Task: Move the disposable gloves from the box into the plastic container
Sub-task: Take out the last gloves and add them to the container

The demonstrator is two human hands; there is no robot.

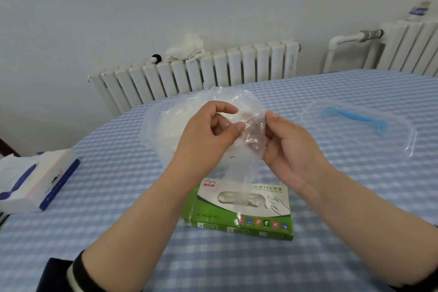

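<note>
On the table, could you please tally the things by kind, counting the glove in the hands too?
Glove box, green and white: 1
Clear glove pinched by the left hand and right hand: 1
Clear plastic container with gloves inside: 1
Clear lid with blue handle: 1
Tissue pack: 1
Total: 5

Both hands [248, 140] pinch a clear glove [252, 135] above the green box [241, 211].
</note>
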